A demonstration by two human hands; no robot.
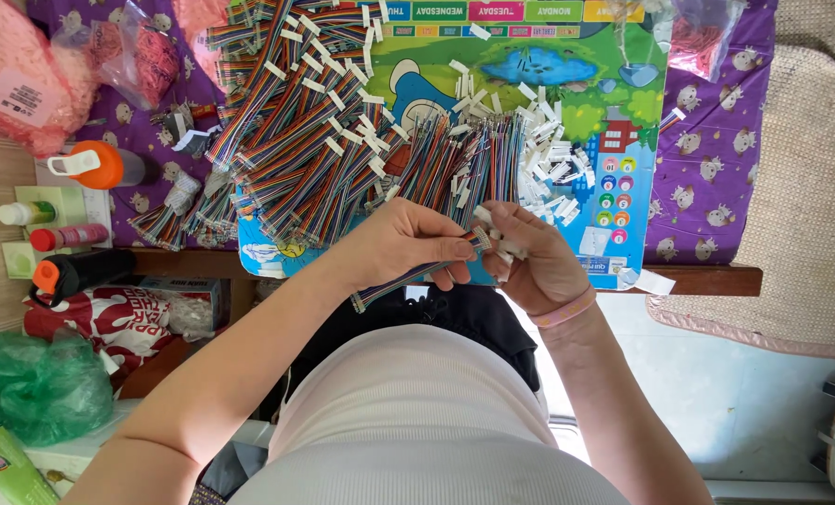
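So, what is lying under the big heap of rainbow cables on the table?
Under the cable heap lies a colourful picture mat, and under that a purple patterned cloth. The mat's pictures beneath the heap are covered, so they cannot be seen.

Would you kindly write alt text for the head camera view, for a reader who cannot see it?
A person's left hand pinches a rainbow ribbon cable while the right hand holds small white connectors at its end. Beyond lie a heap of rainbow cables, loose white connectors and a colourful mat.
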